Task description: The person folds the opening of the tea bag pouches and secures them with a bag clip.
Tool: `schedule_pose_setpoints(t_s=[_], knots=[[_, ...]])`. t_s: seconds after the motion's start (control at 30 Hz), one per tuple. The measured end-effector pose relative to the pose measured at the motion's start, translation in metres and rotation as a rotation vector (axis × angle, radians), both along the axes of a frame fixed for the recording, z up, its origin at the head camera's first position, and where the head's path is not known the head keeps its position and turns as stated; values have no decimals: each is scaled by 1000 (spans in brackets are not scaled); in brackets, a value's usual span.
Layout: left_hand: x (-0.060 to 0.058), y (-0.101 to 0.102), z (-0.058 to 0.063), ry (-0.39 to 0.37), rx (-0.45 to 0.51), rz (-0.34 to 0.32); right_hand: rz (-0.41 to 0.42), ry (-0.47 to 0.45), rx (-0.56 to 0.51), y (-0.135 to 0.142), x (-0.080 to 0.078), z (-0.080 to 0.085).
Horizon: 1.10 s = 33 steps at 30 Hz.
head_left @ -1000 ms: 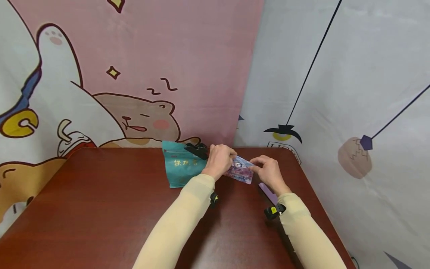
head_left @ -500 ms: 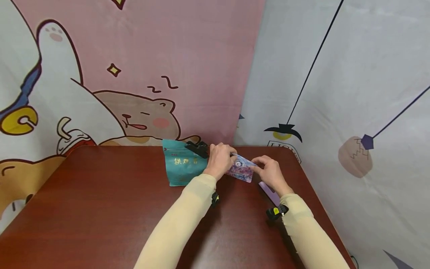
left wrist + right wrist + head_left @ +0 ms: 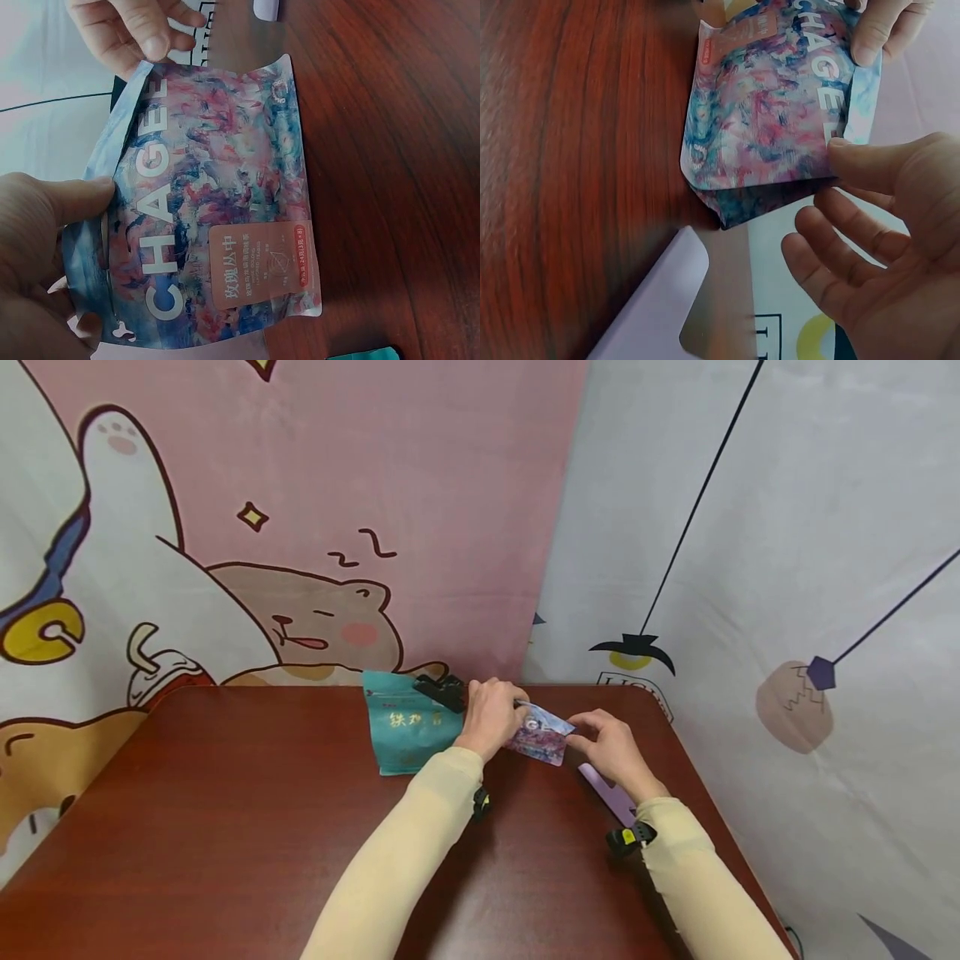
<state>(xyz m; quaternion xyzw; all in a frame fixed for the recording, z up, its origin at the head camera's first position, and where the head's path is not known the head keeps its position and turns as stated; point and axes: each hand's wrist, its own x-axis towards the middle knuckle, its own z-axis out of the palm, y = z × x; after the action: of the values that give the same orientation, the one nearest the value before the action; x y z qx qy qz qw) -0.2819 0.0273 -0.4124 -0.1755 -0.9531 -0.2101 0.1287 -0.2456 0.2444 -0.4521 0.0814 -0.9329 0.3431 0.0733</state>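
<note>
A pink-and-blue tea pouch [image 3: 217,172] marked CHAGEE fills much of the left wrist view. Its top edge is folded over in a pale blue strip [image 3: 864,105]. My left hand [image 3: 491,717] pinches that fold, its thumb lying along the front. At the other end of the fold, my right hand [image 3: 611,750] pinches the corner between thumb [image 3: 870,161] and forefinger, while the other fingers stay loosely bent. To the left a teal pouch [image 3: 408,735] with gold characters stands upright, and a black clip [image 3: 441,692] sits at its upper right.
A long flat purple object [image 3: 609,795] with a notched side lies on the brown table [image 3: 262,827], beside my right wrist. Behind the table's far edge hangs a printed cloth [image 3: 465,527].
The tea pouch's top has been turned down further, hiding more of the lettering in the head view. My right hand has shifted slightly right; my left hand stays nearly in place.
</note>
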Motion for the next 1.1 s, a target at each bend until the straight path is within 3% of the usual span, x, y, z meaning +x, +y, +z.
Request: schedule_pose_setpoints(t_s=[0.3,0.57,0.8,1.1], knots=[[-2,1,-1,11,1,0,-2,-109,31,17,10,-1],[0,0,-2,11,-5,13,-4,-111,73,31,20,-6],[1,0,-2,17,7,12,17,-197,137,41,27,-8],[2,1,-2,15,10,13,31,-243,216,54,35,-11]])
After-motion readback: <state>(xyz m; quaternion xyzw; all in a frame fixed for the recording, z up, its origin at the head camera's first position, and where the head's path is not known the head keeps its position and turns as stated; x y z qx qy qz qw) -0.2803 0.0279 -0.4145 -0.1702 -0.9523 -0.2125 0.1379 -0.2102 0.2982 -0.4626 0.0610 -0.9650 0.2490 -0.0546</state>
